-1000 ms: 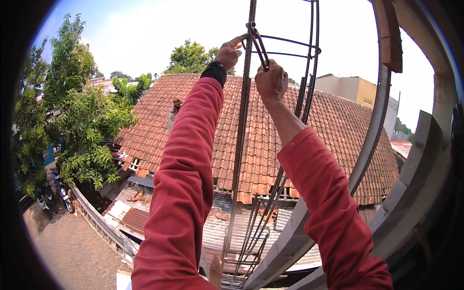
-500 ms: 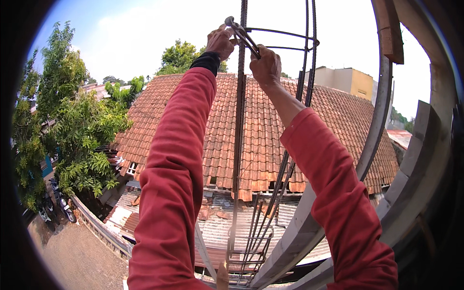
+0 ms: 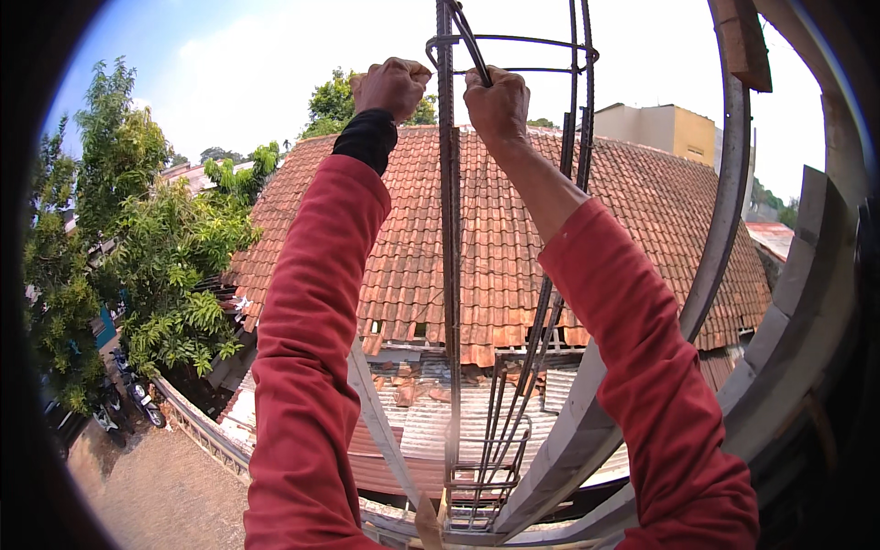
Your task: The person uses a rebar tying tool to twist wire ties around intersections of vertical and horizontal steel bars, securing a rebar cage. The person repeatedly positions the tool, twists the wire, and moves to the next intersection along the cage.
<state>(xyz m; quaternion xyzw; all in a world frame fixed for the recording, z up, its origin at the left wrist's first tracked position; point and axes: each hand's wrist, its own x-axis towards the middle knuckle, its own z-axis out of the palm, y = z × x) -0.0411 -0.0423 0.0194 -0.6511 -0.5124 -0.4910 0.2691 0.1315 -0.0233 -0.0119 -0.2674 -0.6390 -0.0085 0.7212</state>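
A tall cage of rusty steel bars [image 3: 450,275] rises in front of me, tied with square wire hoops. Both arms in red sleeves reach up to its top hoop [image 3: 527,41]. My left hand [image 3: 392,87] is a closed fist just left of the nearest upright bar, at the hoop's corner. My right hand [image 3: 496,103] is closed on a thin dark metal tool or wire [image 3: 467,41] that slants up across the hoop, just right of that bar. What the left fist holds is hidden.
Grey wooden formwork boards [image 3: 733,238] curve up on the right. Behind the cage lies a red tiled roof [image 3: 513,238]. Far below on the left are green trees [image 3: 156,266], parked motorbikes [image 3: 137,394] and a paved lane [image 3: 156,477].
Both hands have shifted along the top hoop and now sit closer together on either side of the near bar. The view has tilted a little.
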